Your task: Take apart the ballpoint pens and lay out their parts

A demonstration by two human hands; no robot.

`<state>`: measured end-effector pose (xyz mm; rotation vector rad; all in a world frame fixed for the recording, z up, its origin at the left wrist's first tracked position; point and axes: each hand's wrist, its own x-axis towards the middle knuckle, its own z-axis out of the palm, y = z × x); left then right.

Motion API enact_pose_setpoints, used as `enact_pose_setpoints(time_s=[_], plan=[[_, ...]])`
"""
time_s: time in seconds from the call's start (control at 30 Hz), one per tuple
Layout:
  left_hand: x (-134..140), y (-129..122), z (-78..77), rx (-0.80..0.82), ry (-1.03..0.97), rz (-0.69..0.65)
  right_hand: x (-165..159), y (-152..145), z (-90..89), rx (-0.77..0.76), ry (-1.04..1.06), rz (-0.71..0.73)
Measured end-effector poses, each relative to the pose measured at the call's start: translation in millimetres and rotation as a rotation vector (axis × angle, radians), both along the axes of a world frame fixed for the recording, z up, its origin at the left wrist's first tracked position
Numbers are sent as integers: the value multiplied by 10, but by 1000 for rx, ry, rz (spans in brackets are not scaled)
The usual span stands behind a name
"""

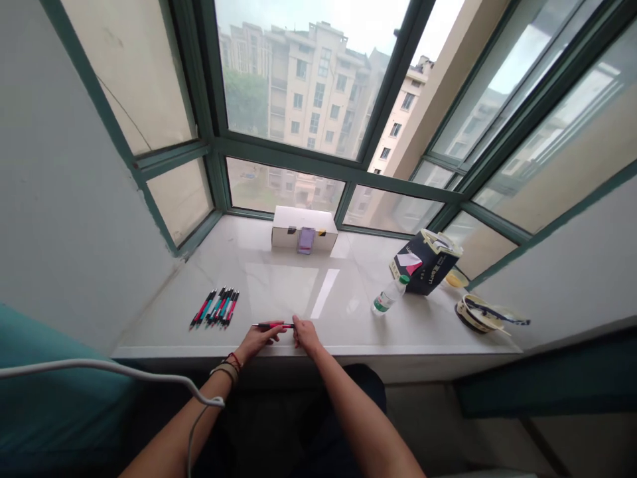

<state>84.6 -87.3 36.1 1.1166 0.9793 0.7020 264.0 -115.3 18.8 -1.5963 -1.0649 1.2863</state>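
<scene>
A red and black pen (275,324) lies level between my two hands, just above the near edge of the white sill. My left hand (256,342) has its fingers closed around the barrel at the left. The fingers of my right hand (305,335) pinch the pen's dark right end. To the left of my hands, several pens (215,308) in red, teal and black lie side by side in a loose row on the sill.
A white box (304,222) stands by the window with a small purple packet (306,240) before it. On the right are a water bottle (391,296), a dark carton (426,261) and a round tub (475,313). A white cable (149,374) crosses near my left forearm.
</scene>
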Motion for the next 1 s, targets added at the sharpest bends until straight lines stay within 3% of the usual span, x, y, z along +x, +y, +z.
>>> enact_pose_setpoints(time_s=[0.2,0.5,0.73,1.0], plan=[[6,-51,23,64,-3,64,28,-10,-83,27,76,-102],[-24,-64,14,-13,-25,41,70,-56,-86,19,86,-220],[-18,-37,-168,29,-40,106,55,-22,-97,24,60,-217],[51,24,-135,-24,100,104,62,29,-52,-12,3,-220]])
